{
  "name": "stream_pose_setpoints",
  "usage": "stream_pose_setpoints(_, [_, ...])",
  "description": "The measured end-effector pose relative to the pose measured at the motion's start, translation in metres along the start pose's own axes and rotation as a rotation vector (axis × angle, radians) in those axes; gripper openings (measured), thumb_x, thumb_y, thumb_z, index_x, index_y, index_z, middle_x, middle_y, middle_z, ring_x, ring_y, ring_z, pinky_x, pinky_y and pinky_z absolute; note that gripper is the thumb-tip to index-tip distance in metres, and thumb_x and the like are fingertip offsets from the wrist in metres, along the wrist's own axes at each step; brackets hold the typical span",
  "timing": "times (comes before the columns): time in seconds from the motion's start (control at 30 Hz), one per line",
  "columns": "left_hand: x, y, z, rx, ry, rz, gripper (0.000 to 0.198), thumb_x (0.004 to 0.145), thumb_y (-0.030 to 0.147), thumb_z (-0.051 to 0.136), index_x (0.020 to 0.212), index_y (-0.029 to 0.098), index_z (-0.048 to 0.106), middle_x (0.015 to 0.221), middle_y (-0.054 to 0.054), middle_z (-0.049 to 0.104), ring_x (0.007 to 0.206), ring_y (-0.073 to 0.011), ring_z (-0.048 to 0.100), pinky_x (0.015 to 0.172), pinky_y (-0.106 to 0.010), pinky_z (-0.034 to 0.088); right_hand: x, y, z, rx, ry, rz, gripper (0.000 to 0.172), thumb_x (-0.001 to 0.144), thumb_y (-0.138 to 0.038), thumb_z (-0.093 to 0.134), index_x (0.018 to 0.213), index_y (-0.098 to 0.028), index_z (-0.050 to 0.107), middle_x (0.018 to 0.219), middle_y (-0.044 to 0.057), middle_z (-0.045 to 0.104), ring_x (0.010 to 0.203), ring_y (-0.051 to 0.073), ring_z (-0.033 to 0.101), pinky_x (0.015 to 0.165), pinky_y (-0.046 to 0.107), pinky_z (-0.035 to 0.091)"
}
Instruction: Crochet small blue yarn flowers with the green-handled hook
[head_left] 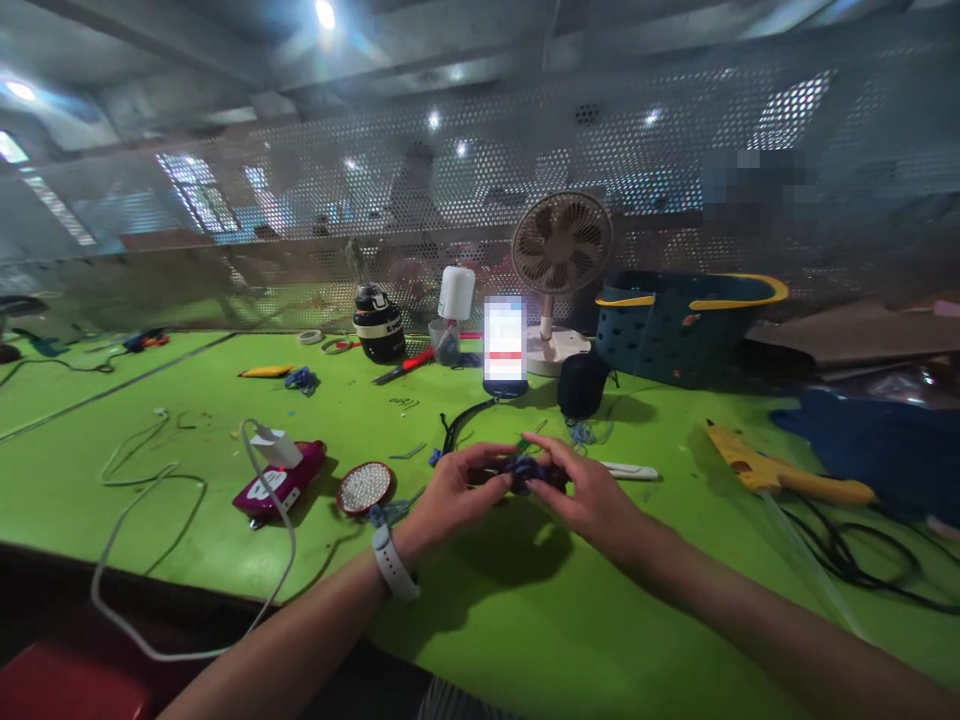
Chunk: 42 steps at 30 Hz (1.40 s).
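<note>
My left hand (454,490) is closed on a small dark blue piece of yarn work (526,474), with the thumb pressed on its near side. From the other side my right hand (585,487) pinches the same piece. A thin green tool, which looks like a crochet hook (528,440), sticks up beside my right index finger; its lower end is hidden. Beyond my hands stands a ball of dark yarn (583,386) with loose blue strands (582,433) next to it. A white pen-like object (634,471) lies just past my right hand.
A phone (505,345) stands lit ahead, before a desk fan (561,245) and a dark basket (667,340). At right lies a yellow glue gun (787,475) with its cord. To the left are a round studded disc (365,487), a purple power strip (281,480) and a looping white cable (120,615).
</note>
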<state>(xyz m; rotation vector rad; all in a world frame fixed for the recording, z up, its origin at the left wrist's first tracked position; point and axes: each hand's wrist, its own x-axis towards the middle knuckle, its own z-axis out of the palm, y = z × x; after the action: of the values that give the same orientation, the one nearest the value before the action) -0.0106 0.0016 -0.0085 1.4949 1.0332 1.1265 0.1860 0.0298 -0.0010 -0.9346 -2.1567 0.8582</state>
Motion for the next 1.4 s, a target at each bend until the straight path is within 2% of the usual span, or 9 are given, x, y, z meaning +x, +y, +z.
stream_pose_setpoints(0.07, [0.000, 0.004, -0.002, -0.020, -0.071, -0.035, 0.040, 0.084, 0.030, 0.067, 0.122, 0.018, 0.063, 0.108, -0.010, 0.074, 0.090, -0.0192, 0.070, 0.079, -0.033, 0.057, 0.001, -0.002, -0.004, 0.040, -0.071, 0.055, 0.059, 0.089, -0.020, 0.059, 0.144, -0.014, 0.039, 0.091, 0.007, 0.068, 0.071, 0.018, 0.061, 0.066, 0.036, 0.053])
stream_pose_setpoints(0.2, [0.002, 0.003, 0.000, 0.060, -0.138, 0.006, 0.026, 0.085, 0.030, 0.065, 0.105, 0.014, 0.070, 0.101, -0.011, 0.075, 0.093, -0.0213, 0.070, 0.086, -0.037, 0.055, 0.001, 0.001, -0.005, 0.023, -0.066, 0.002, 0.068, 0.085, -0.014, 0.061, 0.148, -0.016, 0.034, 0.089, 0.004, 0.064, 0.067, 0.015, 0.055, 0.063, 0.033, 0.050])
stream_pose_setpoints(0.4, [0.001, -0.005, 0.003, 0.067, -0.059, -0.076, 0.020, 0.081, 0.029, 0.070, 0.091, 0.013, 0.063, 0.086, -0.010, 0.074, 0.077, -0.0208, 0.071, 0.072, -0.038, 0.058, -0.001, 0.009, 0.004, -0.045, 0.019, -0.123, 0.070, 0.085, -0.010, 0.057, 0.150, -0.023, 0.031, 0.094, 0.006, 0.064, 0.071, 0.017, 0.056, 0.067, 0.036, 0.052])
stream_pose_setpoints(0.53, [0.002, 0.000, 0.005, -0.164, 0.007, -0.117, 0.030, 0.079, 0.035, 0.073, 0.095, 0.015, 0.057, 0.080, -0.006, 0.074, 0.075, -0.0191, 0.071, 0.076, -0.038, 0.058, 0.002, -0.001, -0.001, -0.029, 0.126, -0.125, 0.063, 0.086, -0.017, 0.059, 0.145, -0.022, 0.039, 0.107, 0.011, 0.064, 0.082, 0.021, 0.060, 0.073, 0.042, 0.054])
stream_pose_setpoints(0.6, [0.004, 0.002, 0.005, -0.264, 0.028, -0.130, 0.040, 0.077, 0.040, 0.075, 0.102, 0.016, 0.056, 0.081, -0.005, 0.073, 0.076, -0.0185, 0.071, 0.076, -0.037, 0.058, 0.003, -0.005, -0.005, 0.029, 0.141, -0.008, 0.054, 0.088, -0.029, 0.061, 0.139, -0.019, 0.046, 0.106, 0.012, 0.064, 0.083, 0.022, 0.061, 0.072, 0.041, 0.053])
stream_pose_setpoints(0.7, [0.004, 0.002, 0.005, -0.275, 0.034, -0.146, 0.045, 0.078, 0.045, 0.073, 0.107, 0.016, 0.055, 0.081, -0.004, 0.072, 0.073, -0.0168, 0.069, 0.069, -0.033, 0.057, 0.004, -0.006, -0.008, 0.106, -0.012, 0.148, 0.036, 0.092, -0.044, 0.053, 0.110, -0.014, 0.062, 0.089, 0.010, 0.067, 0.072, 0.020, 0.061, 0.063, 0.035, 0.050])
stream_pose_setpoints(0.83, [0.001, 0.005, 0.002, -0.226, 0.001, -0.148, 0.036, 0.080, 0.044, 0.071, 0.098, 0.016, 0.055, 0.079, -0.002, 0.070, 0.067, -0.0122, 0.065, 0.061, -0.024, 0.052, 0.004, -0.005, -0.007, 0.053, -0.107, 0.120, 0.029, 0.094, -0.038, 0.048, 0.083, -0.015, 0.062, 0.074, 0.005, 0.064, 0.063, 0.016, 0.054, 0.056, 0.029, 0.041])
stream_pose_setpoints(1.07, [0.001, 0.003, -0.001, -0.190, -0.164, -0.121, 0.035, 0.081, 0.038, 0.072, 0.105, 0.015, 0.062, 0.082, -0.003, 0.072, 0.069, -0.0126, 0.066, 0.065, -0.025, 0.051, 0.004, -0.006, -0.011, -0.067, -0.125, 0.012, 0.021, 0.089, -0.029, 0.054, 0.072, -0.018, 0.055, 0.067, 0.001, 0.055, 0.063, 0.015, 0.048, 0.058, 0.027, 0.035])
stream_pose_setpoints(1.4, [0.003, 0.006, 0.001, -0.220, -0.053, -0.154, 0.042, 0.079, 0.043, 0.072, 0.108, 0.016, 0.057, 0.085, -0.006, 0.072, 0.073, -0.0154, 0.067, 0.059, -0.025, 0.054, 0.008, 0.005, -0.022, 0.229, -0.054, 0.187, 0.041, 0.096, -0.052, 0.040, 0.079, -0.018, 0.056, 0.069, 0.002, 0.056, 0.062, 0.016, 0.053, 0.058, 0.029, 0.041])
